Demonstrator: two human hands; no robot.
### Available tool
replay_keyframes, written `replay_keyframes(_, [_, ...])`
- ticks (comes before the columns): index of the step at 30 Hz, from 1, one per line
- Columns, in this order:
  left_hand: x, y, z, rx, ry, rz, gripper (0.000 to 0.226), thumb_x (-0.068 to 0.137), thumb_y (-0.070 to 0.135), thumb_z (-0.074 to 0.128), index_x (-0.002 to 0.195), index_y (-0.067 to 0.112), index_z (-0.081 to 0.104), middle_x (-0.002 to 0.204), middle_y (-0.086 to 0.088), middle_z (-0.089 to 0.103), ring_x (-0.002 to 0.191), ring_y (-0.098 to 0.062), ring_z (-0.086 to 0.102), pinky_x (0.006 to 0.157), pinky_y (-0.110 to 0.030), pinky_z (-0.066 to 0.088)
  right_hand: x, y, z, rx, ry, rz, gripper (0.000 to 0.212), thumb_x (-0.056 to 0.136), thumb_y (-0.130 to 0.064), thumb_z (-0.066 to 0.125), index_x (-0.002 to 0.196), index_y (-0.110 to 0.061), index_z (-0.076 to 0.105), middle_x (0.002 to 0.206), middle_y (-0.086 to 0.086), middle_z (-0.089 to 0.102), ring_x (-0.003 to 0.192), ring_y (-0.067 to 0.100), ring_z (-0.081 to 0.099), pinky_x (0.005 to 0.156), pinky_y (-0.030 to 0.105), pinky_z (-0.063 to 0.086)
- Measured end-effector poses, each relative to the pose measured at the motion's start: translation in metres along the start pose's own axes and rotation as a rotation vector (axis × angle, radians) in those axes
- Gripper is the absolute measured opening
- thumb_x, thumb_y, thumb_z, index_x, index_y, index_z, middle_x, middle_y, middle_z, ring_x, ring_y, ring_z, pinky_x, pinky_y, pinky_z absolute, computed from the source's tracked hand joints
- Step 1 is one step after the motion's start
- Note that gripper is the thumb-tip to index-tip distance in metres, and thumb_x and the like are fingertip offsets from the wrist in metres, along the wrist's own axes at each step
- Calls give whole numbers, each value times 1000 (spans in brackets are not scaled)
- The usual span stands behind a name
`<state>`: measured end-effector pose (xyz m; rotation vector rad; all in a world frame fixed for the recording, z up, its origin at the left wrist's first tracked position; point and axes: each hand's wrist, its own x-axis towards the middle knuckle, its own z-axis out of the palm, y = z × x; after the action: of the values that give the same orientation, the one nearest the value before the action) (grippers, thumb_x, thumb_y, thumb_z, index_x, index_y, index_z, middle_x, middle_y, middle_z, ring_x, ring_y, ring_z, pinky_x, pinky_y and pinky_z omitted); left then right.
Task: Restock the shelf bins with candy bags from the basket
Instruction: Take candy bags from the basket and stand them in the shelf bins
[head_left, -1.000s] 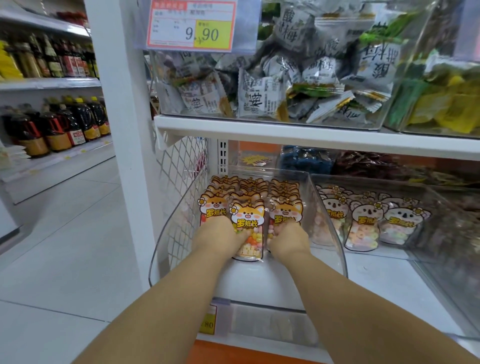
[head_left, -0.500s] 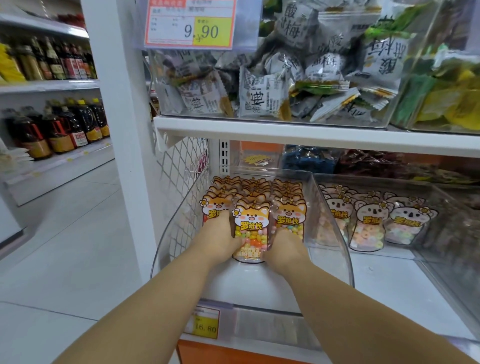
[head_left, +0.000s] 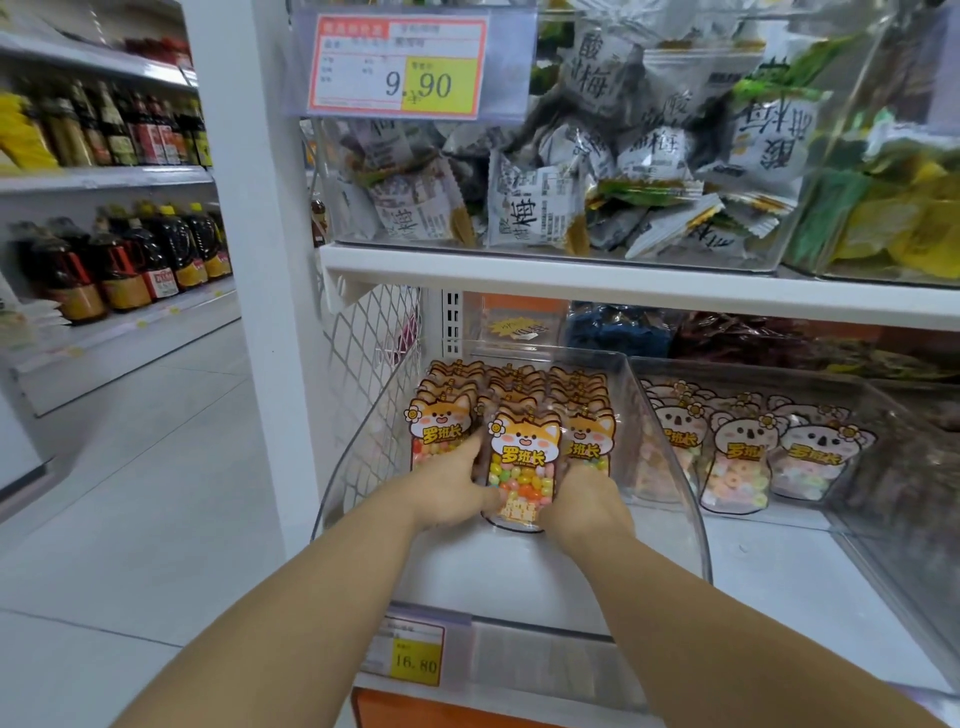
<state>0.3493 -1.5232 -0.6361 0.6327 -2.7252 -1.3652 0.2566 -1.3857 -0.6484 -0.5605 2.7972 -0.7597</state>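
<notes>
Candy bags (head_left: 524, 457) upright in clear bin (head_left: 519, 577)

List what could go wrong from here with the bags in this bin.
1. The middle front bag stands held between the left hand and right hand; released, it may flop forward onto the clear bin's bare floor.
2. Fingers wedged beside it could knock the left row's front bag askew.

To your left: a pale grey tiled floor (head_left: 130, 467), a white square post (head_left: 260, 260), white shelving (head_left: 104, 179) stocked with dark bottles (head_left: 119, 260).
</notes>
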Motion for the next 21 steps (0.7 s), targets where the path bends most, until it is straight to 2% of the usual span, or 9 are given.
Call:
replay_keyframes(1, [2, 1, 2, 75, 24, -5, 91, 92, 28, 68, 159, 38, 7, 150, 8, 47, 134, -19, 48, 115, -32, 35, 1, 0, 0, -1, 1, -3, 31, 89, -14, 67, 119, -18, 62, 114, 7, 68, 107, 29, 65, 76, 30, 47])
replay_keyframes(3, [4, 5, 9, 235, 128, -27, 86, 95, 27, 64, 160, 29, 7, 146, -2, 51, 131, -27, 51, 108, -31, 40, 1, 1, 1, -7, 0, -2, 31, 89, -16, 67, 119, -20, 62, 114, 6, 68, 106, 28, 65, 77, 30, 47])
replay_keyframes(6, [6, 8, 18, 386, 390, -91, 73, 92, 16, 63, 150, 15, 19, 120, -13, 65, 110, -34, 64, 91, -44, 53, 1, 0, 5, -23, -2, -21, 26, 88, -22, 68, 114, -22, 63, 108, 5, 69, 101, 29, 66, 76, 31, 49])
replay_keyframes(8, [7, 9, 15, 434, 464, -112, 68, 90, 16, 66, 144, 13, 26, 115, -12, 66, 105, -35, 65, 79, -40, 51, 2, -1, 5, -24, 8, -32, 24, 86, -25, 70, 109, -21, 64, 105, 5, 69, 98, 30, 66, 76, 33, 51])
replay_keyframes(11, [6, 2, 10, 428, 461, -123, 65, 82, 26, 71, 137, 17, 37, 114, -7, 66, 103, -33, 65, 72, -36, 48, 2, -2, 6, -44, 27, -49, 22, 86, -25, 72, 107, -20, 66, 102, 4, 69, 95, 28, 67, 71, 31, 49])
replay_keyframes(13, [5, -3, 10, 368, 437, -149, 65, 75, 36, 74, 130, 18, 45, 107, -3, 66, 99, -30, 66, 76, -38, 54, 2, -2, 7, -44, 40, -63, 23, 86, -25, 73, 107, -20, 66, 101, 3, 70, 94, 28, 67, 70, 31, 49])
replay_keyframes(16, [2, -4, 11, 323, 419, -167, 64, 69, 50, 78, 121, 23, 53, 107, 1, 68, 102, -27, 65, 82, -36, 54, -1, -1, 7, -26, 33, -47, 27, 84, -33, 75, 106, -21, 62, 100, 2, 68, 95, 27, 66, 70, 31, 46])
replay_keyframes(19, [4, -5, 10, 323, 406, -166, 54, 67, 53, 78, 111, 27, 62, 101, 3, 70, 97, -24, 67, 80, -35, 55, -3, -1, 4, 32, 7, -27, 32, 81, -33, 78, 102, -17, 60, 99, 3, 66, 95, 26, 64, 70, 30, 46])
replay_keyframes(21, [4, -5, 10, 333, 399, -173, 47, 70, 52, 79, 105, 24, 65, 98, 3, 70, 96, -24, 67, 77, -33, 54, -5, -3, 2, 65, -20, -18, 39, 78, -30, 80, 105, -15, 56, 105, 5, 66, 101, 27, 63, 74, 31, 49])
